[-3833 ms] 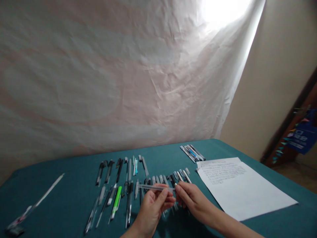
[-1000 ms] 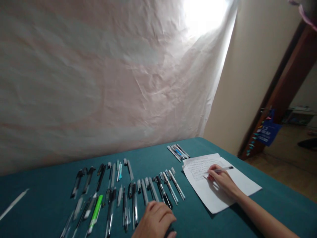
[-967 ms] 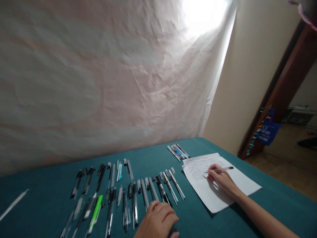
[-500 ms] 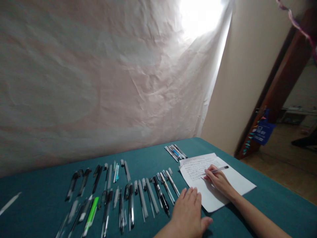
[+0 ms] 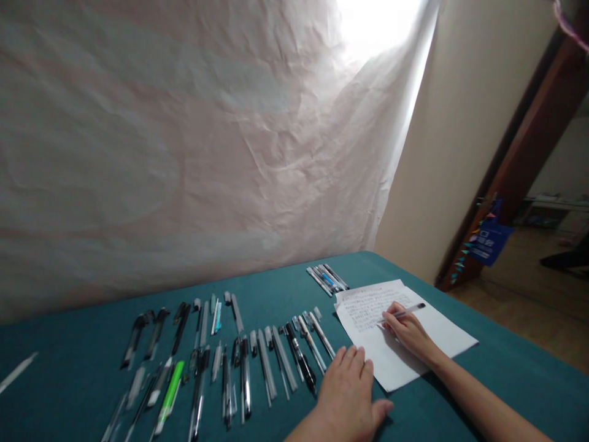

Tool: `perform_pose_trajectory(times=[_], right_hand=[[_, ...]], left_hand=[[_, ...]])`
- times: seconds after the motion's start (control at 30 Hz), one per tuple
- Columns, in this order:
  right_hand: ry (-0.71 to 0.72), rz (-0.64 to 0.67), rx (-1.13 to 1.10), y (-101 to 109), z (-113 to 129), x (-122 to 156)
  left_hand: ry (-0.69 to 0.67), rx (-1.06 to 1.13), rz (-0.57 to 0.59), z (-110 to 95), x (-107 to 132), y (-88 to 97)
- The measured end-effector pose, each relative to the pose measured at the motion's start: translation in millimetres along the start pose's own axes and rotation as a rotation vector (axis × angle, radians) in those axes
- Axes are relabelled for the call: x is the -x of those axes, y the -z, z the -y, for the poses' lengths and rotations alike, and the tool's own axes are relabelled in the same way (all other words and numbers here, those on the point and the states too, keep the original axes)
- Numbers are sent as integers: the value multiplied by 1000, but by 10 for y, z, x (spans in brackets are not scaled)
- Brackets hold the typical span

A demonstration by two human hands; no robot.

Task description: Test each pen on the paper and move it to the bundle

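My right hand is closed around a pen with a dark end, its tip down at the sheets of paper. Lines of handwriting cover the upper left part of the top sheet. Palm down, my left hand lies flat on the green-covered table, thumb spread and fingers stretched toward the sheets' lower left edge. Just left of it lie a black pen and a white pen, apart from or barely beside the fingers; I cannot tell whether they touch.
Several disassembled pens, barrels and caps lie in rows across the table's left half, among them a green pen. A bundle of pens rests behind the paper. A wrinkled sheet hangs at the back. A blue bag hangs by the doorway.
The view has shifted slightly. My right hand and the pen tip have moved a little to the right along the written line. My left hand stays flat in place.
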State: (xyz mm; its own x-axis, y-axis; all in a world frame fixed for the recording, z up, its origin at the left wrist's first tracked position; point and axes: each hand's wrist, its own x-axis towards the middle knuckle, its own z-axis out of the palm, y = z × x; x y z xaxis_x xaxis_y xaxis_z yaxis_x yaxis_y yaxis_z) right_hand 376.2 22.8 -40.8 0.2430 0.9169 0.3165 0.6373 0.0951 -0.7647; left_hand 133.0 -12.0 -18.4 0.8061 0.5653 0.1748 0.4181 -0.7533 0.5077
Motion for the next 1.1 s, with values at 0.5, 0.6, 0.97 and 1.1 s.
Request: perform_pose_trajectory(times=[0.5, 0.6, 0.97, 1.1], right_hand=[[37, -17, 39, -22, -35, -3], [36, -28, 48, -24, -46, -10], [54, -29, 55, -24, -42, 1], [59, -31, 59, -27, -53, -9]], left_hand=[[-20, -57, 5, 11, 39, 29], [-17, -76, 12, -4, 47, 61], [-10, -84, 12, -3, 45, 69], [-14, -87, 9, 11, 44, 54]])
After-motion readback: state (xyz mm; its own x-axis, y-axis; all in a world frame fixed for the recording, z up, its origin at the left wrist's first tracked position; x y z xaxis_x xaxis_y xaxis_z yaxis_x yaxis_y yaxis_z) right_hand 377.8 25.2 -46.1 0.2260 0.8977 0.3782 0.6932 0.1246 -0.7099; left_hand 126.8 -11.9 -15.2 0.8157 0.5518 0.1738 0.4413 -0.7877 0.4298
